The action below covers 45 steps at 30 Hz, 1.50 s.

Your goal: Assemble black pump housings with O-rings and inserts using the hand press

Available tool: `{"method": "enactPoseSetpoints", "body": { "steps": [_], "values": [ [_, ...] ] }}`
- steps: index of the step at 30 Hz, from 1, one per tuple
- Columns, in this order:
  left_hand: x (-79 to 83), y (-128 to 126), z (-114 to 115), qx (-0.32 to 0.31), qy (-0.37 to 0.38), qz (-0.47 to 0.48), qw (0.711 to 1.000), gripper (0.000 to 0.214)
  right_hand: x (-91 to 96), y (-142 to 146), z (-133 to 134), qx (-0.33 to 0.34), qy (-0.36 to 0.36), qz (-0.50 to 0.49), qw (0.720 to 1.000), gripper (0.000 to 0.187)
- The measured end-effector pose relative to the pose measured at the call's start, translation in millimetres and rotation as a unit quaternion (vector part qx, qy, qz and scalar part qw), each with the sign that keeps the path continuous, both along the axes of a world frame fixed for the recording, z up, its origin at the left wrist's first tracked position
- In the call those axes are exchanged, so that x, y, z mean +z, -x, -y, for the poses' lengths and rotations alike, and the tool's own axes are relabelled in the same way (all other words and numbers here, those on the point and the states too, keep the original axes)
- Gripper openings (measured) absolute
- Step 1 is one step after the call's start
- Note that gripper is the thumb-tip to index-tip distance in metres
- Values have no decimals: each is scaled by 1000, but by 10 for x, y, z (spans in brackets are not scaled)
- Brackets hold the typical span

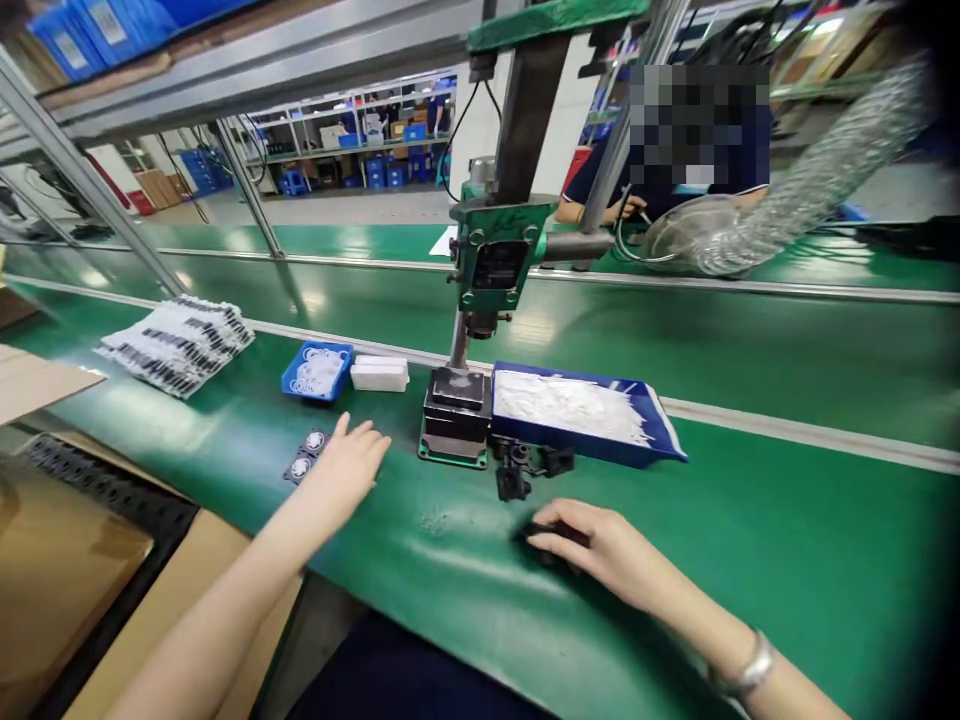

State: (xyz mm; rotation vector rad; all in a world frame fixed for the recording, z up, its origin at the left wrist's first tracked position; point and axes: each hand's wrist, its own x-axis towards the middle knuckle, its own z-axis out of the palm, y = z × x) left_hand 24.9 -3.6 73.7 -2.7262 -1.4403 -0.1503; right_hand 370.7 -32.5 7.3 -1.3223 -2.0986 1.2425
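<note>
My left hand (346, 462) is over the green bench with its fingers stretched out, and I see nothing in it. Beside its wrist lies a black part with two white round fan-like pieces (306, 458). My right hand (600, 545) is closed around a small black part (551, 548), blurred and partly covered by the fingers. Several black plastic parts (517, 468) lie in a loose group beyond that hand. The green hand press (495, 260) stands between my hands, its black base block (456, 400) on the bench.
Behind the loose parts is a blue tray (585, 445) of white strips. Left of the press are a white block (380, 373), a blue bin (289, 383) with white rings, and stacked white-and-black pieces (180, 340). A cardboard box (67, 570) stands near left. Across the bench a person (675, 170) works beside a flexible duct (817, 170).
</note>
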Motion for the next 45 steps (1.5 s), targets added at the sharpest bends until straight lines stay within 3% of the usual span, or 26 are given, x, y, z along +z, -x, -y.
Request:
{"method": "enactPoseSetpoints", "body": {
  "steps": [2, 3, 7, 9, 14, 17, 21, 26, 39, 45],
  "values": [
    [-26, 217, -130, -17, 25, -5, 1000, 45, 10, 146, 34, -12, 100, -18, 995, 39],
    [-53, 248, -168, -32, 37, 7, 999, 43, 9, 209, 47, -26, 110, -22, 993, 40],
    [-235, 23, -61, -76, 117, 153, 978, 46, -37, 320, 135, -120, -47, -21, 991, 34],
    [-375, -180, 122, -70, 200, 257, 943, 51, -77, 331, 241, -131, -88, -38, 987, 28],
    [-726, -579, 536, -15, 356, 455, 816, 61, -218, 387, 479, -147, -156, -59, 975, 16],
    [-817, -654, 612, -2, 376, 486, 789, 64, -199, 386, 482, -167, -168, -68, 969, 15],
    [-832, -644, 608, -9, 375, 491, 786, 66, 82, 430, 451, -175, -223, -77, 956, 15],
    [-830, -628, 612, -21, 365, 484, 795, 63, 360, 700, 487, -66, -249, -136, 956, 17],
    [-804, -626, 623, -33, 330, 447, 831, 60, 261, 807, 477, -32, -261, -98, 960, 15],
    [-791, -616, 613, -44, 315, 445, 837, 60, 178, 845, 545, -82, -237, -101, 963, 14]
  ]
}}
